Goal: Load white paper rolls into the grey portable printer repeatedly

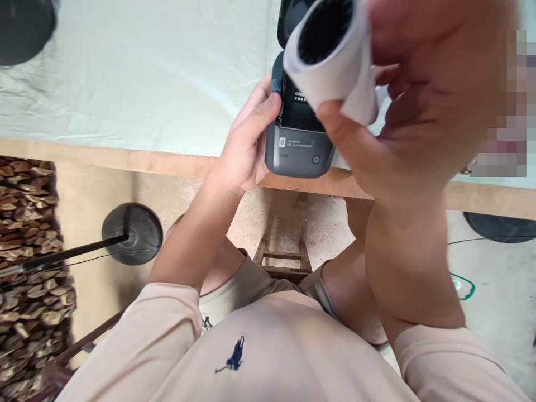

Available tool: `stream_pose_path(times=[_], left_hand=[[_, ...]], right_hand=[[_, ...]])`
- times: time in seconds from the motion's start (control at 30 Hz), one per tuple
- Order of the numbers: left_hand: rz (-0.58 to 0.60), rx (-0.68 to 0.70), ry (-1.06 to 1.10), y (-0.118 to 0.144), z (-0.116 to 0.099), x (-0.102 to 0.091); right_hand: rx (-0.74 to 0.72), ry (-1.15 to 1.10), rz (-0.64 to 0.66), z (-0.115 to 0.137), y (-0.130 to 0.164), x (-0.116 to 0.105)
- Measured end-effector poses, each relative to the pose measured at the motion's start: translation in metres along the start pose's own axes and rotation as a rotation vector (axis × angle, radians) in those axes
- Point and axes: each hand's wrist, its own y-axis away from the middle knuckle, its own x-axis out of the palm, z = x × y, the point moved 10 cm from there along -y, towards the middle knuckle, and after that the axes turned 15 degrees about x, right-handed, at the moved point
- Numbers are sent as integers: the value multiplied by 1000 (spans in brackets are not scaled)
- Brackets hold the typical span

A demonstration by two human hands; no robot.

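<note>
A small dark grey label printer [298, 146] stands at the near edge of the table [138, 89], its lid open upward. My left hand [247, 139] grips the printer's left side, thumb on its top edge. My right hand [422, 95] is raised close to the camera, above and to the right of the printer. It holds a white paper roll [330, 61] with a dark hollow core between thumb and fingers. The roll's open end faces the camera and hides part of the printer's open bay.
The table has a pale green cover and a wooden front edge [167, 163]. Below are a wooden stool [282, 262], a round black stand base [134, 233] with a pole, another black base [498, 226], stacked firewood [29, 262] at left and a green cable [464, 286].
</note>
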Motion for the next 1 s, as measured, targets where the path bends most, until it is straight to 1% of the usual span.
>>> stream_pose_path(times=[0.07, 0.1, 0.13, 0.23, 0.33, 0.4, 0.43, 0.53, 0.6, 0.63, 0.7, 0.8, 0.87, 0.9, 0.93, 1.0], left_hand=[[36, -14, -11, 1, 1, 4], [46, -18, -24, 1, 2, 5], [41, -17, -36, 1, 2, 4], [7, 10, -34, 1, 2, -1], [15, -5, 6, 3, 2, -2], [-14, -37, 25, 4, 3, -4], [-35, -60, 29, 4, 3, -5], [-84, -77, 5, 5, 3, -8], [-47, -40, -6, 3, 1, -5], [-23, -22, -2, 2, 0, -3], [38, -38, -6, 3, 2, 1], [24, -32, -103, 4, 2, -5], [11, -24, -145, 5, -1, -9], [21, -30, -149, 5, -1, -9], [52, -47, -147, 5, 0, -7], [116, -75, -156, 7, 1, -3]], right_hand=[[-197, 261, 40, 20, 8, 12], [-274, 394, 34, 26, 12, 15], [-321, 506, 15, 29, 13, 16], [-348, 668, -18, 27, 10, 16], [-275, 748, 12, 15, 3, 20], [-240, 758, 18, 9, 0, 22], [-247, 749, 10, 9, 0, 23], [-329, 701, -51, 18, 6, 21], [-356, 697, -48, 21, 10, 23], [-357, 704, -23, 22, 12, 25], [-345, 723, 39, 20, 16, 30], [-335, 720, 135, 18, 22, 36], [-369, 639, 173, 23, 27, 34], [-375, 577, 168, 25, 28, 31], [-369, 508, 131, 26, 27, 24], [-327, 378, -14, 26, 23, 6]])
